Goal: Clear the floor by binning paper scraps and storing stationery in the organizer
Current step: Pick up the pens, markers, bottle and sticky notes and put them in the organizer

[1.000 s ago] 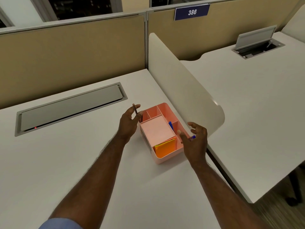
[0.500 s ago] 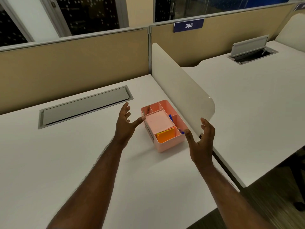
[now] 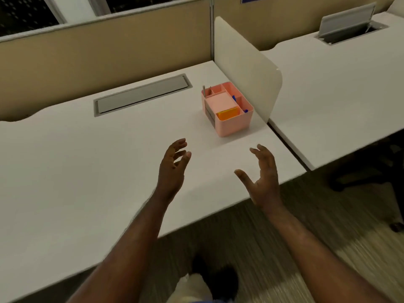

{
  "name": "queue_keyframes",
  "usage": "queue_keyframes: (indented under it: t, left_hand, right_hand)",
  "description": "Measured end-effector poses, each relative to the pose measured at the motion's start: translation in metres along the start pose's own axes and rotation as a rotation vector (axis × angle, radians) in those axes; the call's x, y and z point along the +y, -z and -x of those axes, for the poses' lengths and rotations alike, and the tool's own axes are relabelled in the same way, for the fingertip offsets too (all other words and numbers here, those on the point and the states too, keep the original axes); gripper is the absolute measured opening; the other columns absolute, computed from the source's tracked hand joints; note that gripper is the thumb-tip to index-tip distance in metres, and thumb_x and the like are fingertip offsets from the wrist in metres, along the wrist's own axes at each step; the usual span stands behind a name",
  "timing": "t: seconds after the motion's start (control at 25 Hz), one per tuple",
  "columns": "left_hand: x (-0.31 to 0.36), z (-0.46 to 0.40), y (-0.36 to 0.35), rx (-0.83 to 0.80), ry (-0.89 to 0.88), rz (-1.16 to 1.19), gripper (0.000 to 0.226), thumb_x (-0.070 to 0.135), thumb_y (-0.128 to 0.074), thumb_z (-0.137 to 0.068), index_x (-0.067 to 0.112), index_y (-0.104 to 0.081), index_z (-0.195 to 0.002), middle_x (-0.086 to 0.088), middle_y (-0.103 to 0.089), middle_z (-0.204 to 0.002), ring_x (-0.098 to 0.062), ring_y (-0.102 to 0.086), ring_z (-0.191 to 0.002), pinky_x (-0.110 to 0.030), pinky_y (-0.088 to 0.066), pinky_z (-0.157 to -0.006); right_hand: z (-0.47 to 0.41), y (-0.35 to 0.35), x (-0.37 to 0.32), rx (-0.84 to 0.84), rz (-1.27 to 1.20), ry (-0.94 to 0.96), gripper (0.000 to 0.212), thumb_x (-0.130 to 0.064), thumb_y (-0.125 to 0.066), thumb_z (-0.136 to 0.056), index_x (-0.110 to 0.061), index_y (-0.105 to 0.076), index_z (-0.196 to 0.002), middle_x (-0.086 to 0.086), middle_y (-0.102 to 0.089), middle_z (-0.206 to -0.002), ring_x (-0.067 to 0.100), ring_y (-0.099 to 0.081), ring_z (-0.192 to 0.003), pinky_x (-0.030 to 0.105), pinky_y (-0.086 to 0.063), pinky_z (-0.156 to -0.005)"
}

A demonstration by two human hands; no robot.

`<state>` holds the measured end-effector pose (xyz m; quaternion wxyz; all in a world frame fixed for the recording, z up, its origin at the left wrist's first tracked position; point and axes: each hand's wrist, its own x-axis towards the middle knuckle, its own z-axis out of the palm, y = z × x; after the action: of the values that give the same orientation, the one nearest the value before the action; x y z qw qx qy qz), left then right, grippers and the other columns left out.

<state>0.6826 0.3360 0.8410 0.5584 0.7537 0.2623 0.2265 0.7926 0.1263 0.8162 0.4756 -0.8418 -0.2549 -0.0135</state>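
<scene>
A pink organizer (image 3: 235,125) stands on the white desk (image 3: 87,171) beside a cream divider panel. It holds a pink paper block (image 3: 220,101), orange sticky notes (image 3: 228,113), a blue pen (image 3: 234,98) and thin pens or pencils (image 3: 206,90) upright in its far-left corner. My left hand (image 3: 172,169) hovers over the desk well short of the organizer, fingers spread, holding nothing. My right hand (image 3: 262,178) is at the desk's front edge, also open and holding nothing.
The cream divider panel (image 3: 247,62) separates this desk from a neighbouring white desk (image 3: 338,84). A grey cable hatch (image 3: 142,95) is set into my desk; a raised one (image 3: 347,20) is on the other. Striped carpet (image 3: 328,226) and my shoe (image 3: 225,278) show below.
Both hands have let go of their pens and pulled back from the organizer toward the desk's front edge. The view has backed away, so the floor now shows.
</scene>
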Motion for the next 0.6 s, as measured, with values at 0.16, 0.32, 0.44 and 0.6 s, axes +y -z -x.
queue_keyframes:
  t: [0.16,0.32,0.44,0.6]
  left_hand:
    - [-0.007,0.108,0.023,-0.132,-0.019,-0.072,0.032,0.029,-0.059,-0.091,0.031,-0.054,-0.123,0.013,-0.058,-0.126,0.006,-0.057,-0.106,-0.015,-0.048,-0.079]
    - [-0.029,0.199,0.058,-0.245,-0.023,-0.073,0.034,0.022,-0.062,-0.089,0.031,-0.055,-0.121,0.011,-0.056,-0.123,-0.002,-0.058,-0.105,-0.021,-0.050,-0.082]
    - [-0.054,0.258,0.084,-0.270,-0.058,-0.095,0.036,0.017,-0.064,-0.087,0.027,-0.055,-0.120,0.004,-0.057,-0.116,-0.006,-0.057,-0.101,-0.014,-0.048,-0.079]
    - [-0.086,0.340,0.099,-0.304,-0.125,-0.159,0.035,0.013,-0.067,-0.085,0.017,-0.059,-0.119,0.003,-0.055,-0.116,-0.009,-0.053,-0.106,-0.018,-0.045,-0.089]
  right_hand:
    - [0.103,0.002,-0.016,-0.125,0.060,0.044,0.070,-0.065,-0.058,-0.075,-0.027,-0.044,-0.131,-0.001,-0.036,-0.149,0.012,-0.032,-0.138,0.051,-0.041,-0.106]
    - [0.206,-0.015,-0.033,-0.124,0.088,0.017,0.068,-0.059,-0.063,-0.075,-0.027,-0.044,-0.132,-0.002,-0.036,-0.151,0.011,-0.035,-0.136,0.051,-0.042,-0.104]
    - [0.283,-0.034,-0.045,-0.081,0.135,-0.004,0.061,-0.043,-0.070,-0.078,-0.026,-0.046,-0.131,-0.002,-0.035,-0.151,0.014,-0.035,-0.137,0.053,-0.041,-0.104]
    - [0.375,-0.039,-0.055,-0.010,0.142,-0.051,0.054,-0.025,-0.072,-0.078,-0.020,-0.050,-0.128,0.003,-0.040,-0.148,0.018,-0.040,-0.135,0.050,-0.040,-0.105]
